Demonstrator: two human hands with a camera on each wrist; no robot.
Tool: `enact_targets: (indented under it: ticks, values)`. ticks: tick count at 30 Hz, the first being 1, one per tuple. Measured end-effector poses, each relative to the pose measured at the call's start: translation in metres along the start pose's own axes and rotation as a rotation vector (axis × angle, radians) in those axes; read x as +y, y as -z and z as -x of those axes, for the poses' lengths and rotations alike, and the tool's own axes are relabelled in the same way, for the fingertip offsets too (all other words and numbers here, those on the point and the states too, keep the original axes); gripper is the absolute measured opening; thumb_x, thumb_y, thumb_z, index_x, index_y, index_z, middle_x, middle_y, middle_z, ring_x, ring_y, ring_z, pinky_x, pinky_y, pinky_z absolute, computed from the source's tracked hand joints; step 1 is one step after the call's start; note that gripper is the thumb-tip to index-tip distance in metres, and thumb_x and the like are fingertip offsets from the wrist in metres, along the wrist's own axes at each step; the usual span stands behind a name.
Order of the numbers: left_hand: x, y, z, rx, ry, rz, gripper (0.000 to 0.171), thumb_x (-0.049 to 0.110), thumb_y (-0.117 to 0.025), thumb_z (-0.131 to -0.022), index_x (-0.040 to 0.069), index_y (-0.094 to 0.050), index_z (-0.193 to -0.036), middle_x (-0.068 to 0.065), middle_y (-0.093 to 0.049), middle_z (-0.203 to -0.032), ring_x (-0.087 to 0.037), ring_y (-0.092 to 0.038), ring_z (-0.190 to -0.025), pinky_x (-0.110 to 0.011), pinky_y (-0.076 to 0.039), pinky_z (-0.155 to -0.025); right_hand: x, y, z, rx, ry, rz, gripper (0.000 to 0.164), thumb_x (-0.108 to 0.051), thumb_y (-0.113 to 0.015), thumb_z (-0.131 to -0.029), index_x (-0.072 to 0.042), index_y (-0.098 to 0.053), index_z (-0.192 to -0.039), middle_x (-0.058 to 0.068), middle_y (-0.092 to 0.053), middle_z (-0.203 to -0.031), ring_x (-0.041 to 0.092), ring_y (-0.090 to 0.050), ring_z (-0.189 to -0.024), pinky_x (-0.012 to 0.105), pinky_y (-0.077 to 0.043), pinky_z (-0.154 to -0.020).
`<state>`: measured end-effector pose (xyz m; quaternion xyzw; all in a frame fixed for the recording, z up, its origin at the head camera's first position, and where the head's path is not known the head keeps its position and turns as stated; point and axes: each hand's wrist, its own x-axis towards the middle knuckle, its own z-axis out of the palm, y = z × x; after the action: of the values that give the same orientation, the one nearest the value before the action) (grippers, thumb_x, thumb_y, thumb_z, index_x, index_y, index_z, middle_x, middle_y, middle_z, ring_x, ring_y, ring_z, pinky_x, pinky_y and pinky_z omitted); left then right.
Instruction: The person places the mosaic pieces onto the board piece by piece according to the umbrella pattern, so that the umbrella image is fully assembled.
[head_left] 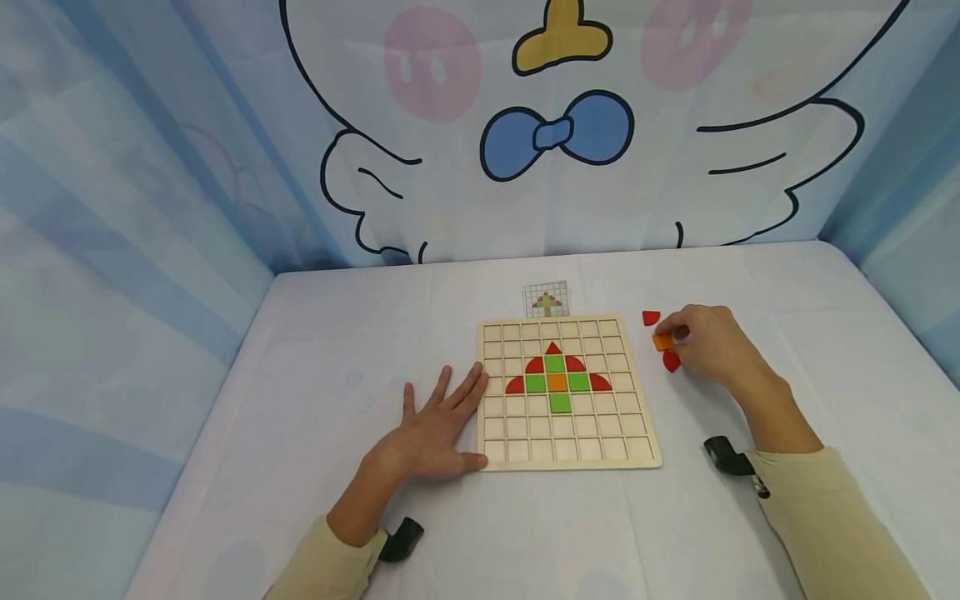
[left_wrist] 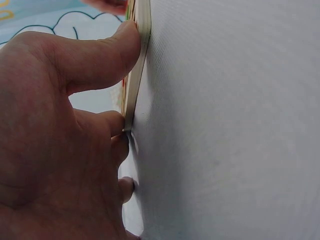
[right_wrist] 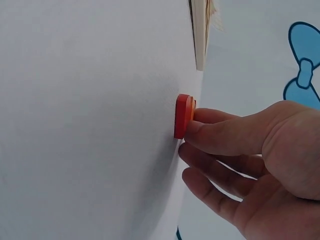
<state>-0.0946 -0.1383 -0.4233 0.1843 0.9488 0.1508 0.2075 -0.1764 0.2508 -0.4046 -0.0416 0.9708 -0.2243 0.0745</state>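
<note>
A wooden grid board (head_left: 603,437) lies flat on the table, with green squares (head_left: 559,403), an orange square (head_left: 557,382), several red quarter-rounds (head_left: 600,383) and a red triangle (head_left: 553,348) set in its cells. Spread along its left side, my left hand (head_left: 427,440) touches the edge with its fingertips; the thumb is at the near left corner. Right of the board, my right hand (head_left: 712,343) pinches an orange square block (head_left: 663,342) between thumb and forefinger. Close by that block lies a red piece (right_wrist: 181,116), partly overlapped by the fingers in the right wrist view.
Another red piece (head_left: 651,317) lies just beyond the orange block. A small pattern card (head_left: 531,300) with a matching picture touches the board's far edge. White cloth (head_left: 360,333) covers the table, and a printed curtain (head_left: 450,200) hangs behind it.
</note>
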Motion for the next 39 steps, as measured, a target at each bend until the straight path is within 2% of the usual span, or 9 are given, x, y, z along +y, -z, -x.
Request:
enact_targets:
  ticks: [6, 12, 15, 20, 24, 32, 39]
  values:
    - [0.0, 0.001, -0.001, -0.002, 0.0, 0.005, 0.103, 0.047, -0.074, -0.089, 0.025, -0.013, -0.169, 0.011, 0.0, -0.177, -0.033, 0.006, -0.164, -0.078, 0.005, -0.119, -0.002, 0.003, 0.001, 0.017, 0.029, -0.016, 0.03, 0.004, -0.065, -0.092, 0.005, -0.073, -0.121, 0.027, -0.067, -0.115, 0.041, -0.058, -0.104, 0.053, -0.056, -0.09]
    - [0.0, 0.0, 0.0, -0.014, 0.01, -0.001, 0.104, 0.048, -0.074, -0.089, 0.025, -0.012, -0.169, 0.011, 0.001, -0.177, -0.032, 0.006, -0.164, -0.078, 0.005, -0.119, -0.015, 0.004, 0.005, 0.029, 0.112, -0.063, 0.028, 0.002, -0.071, -0.089, 0.002, -0.076, -0.116, 0.022, -0.071, -0.109, 0.032, -0.065, -0.093, 0.038, -0.057, -0.074]
    - [0.0, 0.0, 0.0, -0.013, 0.01, 0.004, 0.104, 0.048, -0.074, -0.089, 0.025, -0.012, -0.169, 0.011, 0.001, -0.177, -0.032, 0.006, -0.164, -0.078, 0.005, -0.119, -0.024, 0.002, 0.009, 0.024, 0.135, -0.072, 0.027, 0.001, -0.074, -0.088, -0.001, -0.078, -0.115, 0.019, -0.073, -0.109, 0.028, -0.065, -0.091, 0.035, -0.053, -0.075]
    - [0.0, 0.0, 0.001, -0.005, 0.001, 0.013, 0.103, 0.047, -0.074, -0.089, 0.025, -0.013, -0.169, 0.011, 0.0, -0.177, -0.032, 0.006, -0.164, -0.078, 0.005, -0.119, -0.039, -0.006, 0.014, 0.009, 0.182, -0.075, 0.027, 0.001, -0.077, -0.087, -0.002, -0.078, -0.113, 0.013, -0.076, -0.104, 0.024, -0.064, -0.089, 0.038, -0.053, -0.081]
    - [-0.001, -0.001, 0.001, -0.004, -0.003, 0.017, 0.102, 0.047, -0.074, -0.09, 0.025, -0.013, -0.169, 0.011, 0.0, -0.177, -0.032, 0.007, -0.164, -0.078, 0.006, -0.119, -0.051, -0.013, 0.019, -0.019, 0.218, -0.091, 0.027, 0.002, -0.077, -0.086, -0.001, -0.079, -0.112, 0.009, -0.075, -0.1, 0.022, -0.064, -0.087, 0.036, -0.055, -0.08]
    - [-0.002, -0.001, -0.001, -0.005, 0.0, -0.003, 0.103, 0.048, -0.073, -0.09, 0.025, -0.012, -0.169, 0.011, 0.0, -0.177, -0.032, 0.007, -0.164, -0.078, 0.005, -0.119, -0.076, -0.022, 0.033, -0.083, 0.253, -0.138, 0.027, 0.003, -0.078, -0.085, -0.001, -0.079, -0.111, 0.008, -0.074, -0.103, 0.019, -0.064, -0.087, 0.034, -0.057, -0.08]
    - [-0.001, -0.001, -0.002, -0.017, 0.014, -0.013, 0.104, 0.049, -0.073, -0.09, 0.026, -0.011, -0.169, 0.012, 0.002, -0.176, -0.031, 0.008, -0.164, -0.077, 0.005, -0.12, -0.091, -0.027, 0.046, -0.107, 0.297, -0.121, 0.023, -0.001, -0.083, -0.085, -0.005, -0.08, -0.108, 0.002, -0.075, -0.099, 0.016, -0.063, -0.086, 0.03, -0.056, -0.078]
